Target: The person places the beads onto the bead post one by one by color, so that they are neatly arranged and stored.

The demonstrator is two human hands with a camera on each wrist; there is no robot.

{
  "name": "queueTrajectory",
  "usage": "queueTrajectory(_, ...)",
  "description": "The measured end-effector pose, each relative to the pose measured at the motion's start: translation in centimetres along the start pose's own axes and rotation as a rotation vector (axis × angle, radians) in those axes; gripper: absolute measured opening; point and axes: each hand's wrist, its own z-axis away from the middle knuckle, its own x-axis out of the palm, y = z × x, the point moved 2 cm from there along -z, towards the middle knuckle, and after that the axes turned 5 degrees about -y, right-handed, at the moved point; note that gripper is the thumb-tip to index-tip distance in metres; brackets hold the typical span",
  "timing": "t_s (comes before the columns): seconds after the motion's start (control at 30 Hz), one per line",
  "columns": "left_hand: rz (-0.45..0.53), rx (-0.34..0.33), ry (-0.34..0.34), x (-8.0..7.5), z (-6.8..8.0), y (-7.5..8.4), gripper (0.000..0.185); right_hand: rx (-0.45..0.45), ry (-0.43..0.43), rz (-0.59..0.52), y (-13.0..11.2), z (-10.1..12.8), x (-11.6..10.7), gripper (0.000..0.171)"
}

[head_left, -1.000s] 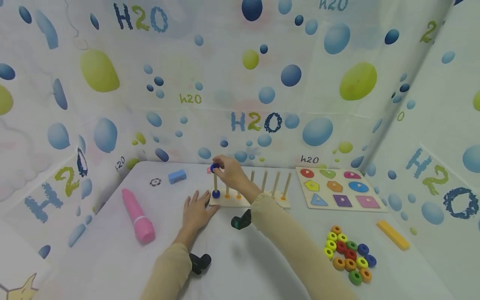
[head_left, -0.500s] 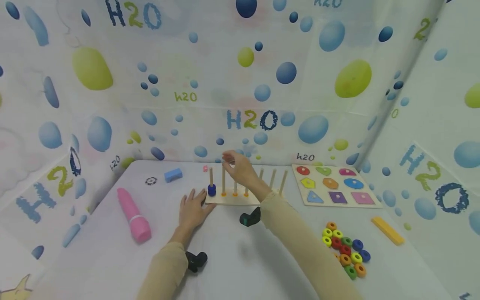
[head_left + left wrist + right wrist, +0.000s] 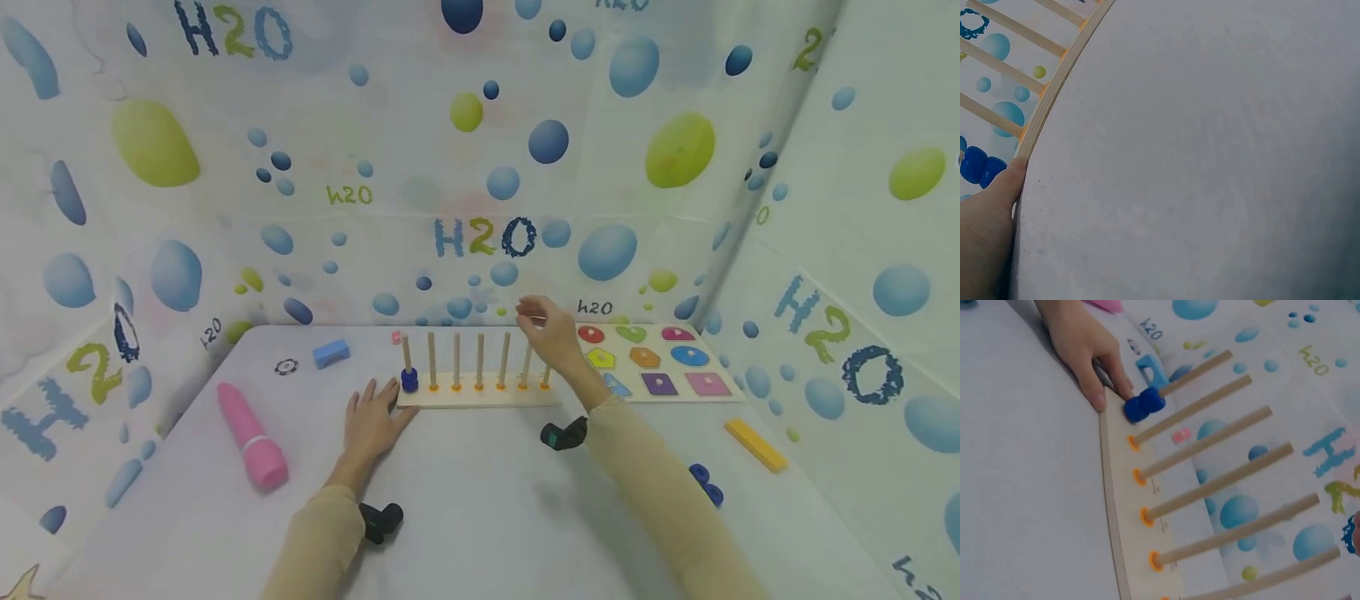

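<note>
A pale wooden stand (image 3: 480, 400) with a row of upright pegs stands near the back edge of the table. Two blue rings (image 3: 408, 381) are stacked at the foot of its leftmost peg; the other pegs carry no rings, only orange collars at their feet. My left hand (image 3: 371, 421) lies at the stand's left end with fingers extended. Its thumb (image 3: 1010, 181) touches the front edge of the base in the left wrist view. Over the stand's right end hovers my right hand (image 3: 553, 333), fingers loosely bent and holding nothing.
Two more blue rings (image 3: 707, 485) lie at the right, beside my sleeve. A shape puzzle board (image 3: 712, 397) is at the back right, with a yellow bar (image 3: 756, 446) in front. Leftward are a pink club-shaped object (image 3: 253, 437) and a blue block (image 3: 331, 354).
My right hand lets go of the second blue ring, which drops onto the first one on the left peg. The hand then moves right. My left hand stays put; the view shifts right.
</note>
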Motion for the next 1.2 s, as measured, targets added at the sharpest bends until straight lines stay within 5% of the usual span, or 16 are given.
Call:
queueTrajectory(0.3,0.01,0.004,0.005,0.3,-0.2,-0.3,0.07,0.052,0.02,0.082,4.0,5.0,-6.3,0.026)
queueTrajectory(0.7,0.006,0.016,0.014,-0.1,-0.2,-0.4,0.07,0.273,-0.122,0.193,9.0,15.6,-13.1,0.028)
queueTrajectory(0.97,0.003,0.007,0.004,0.5,-0.3,-0.7,0.071,0.409,-0.209,0.219,9.9,21.8,-16.1,0.032)
queueTrajectory(1.2,0.006,0.011,0.008,0.4,-0.3,-0.5,0.071,0.411,-0.226,0.214,10.3,25.1,-17.0,0.032)
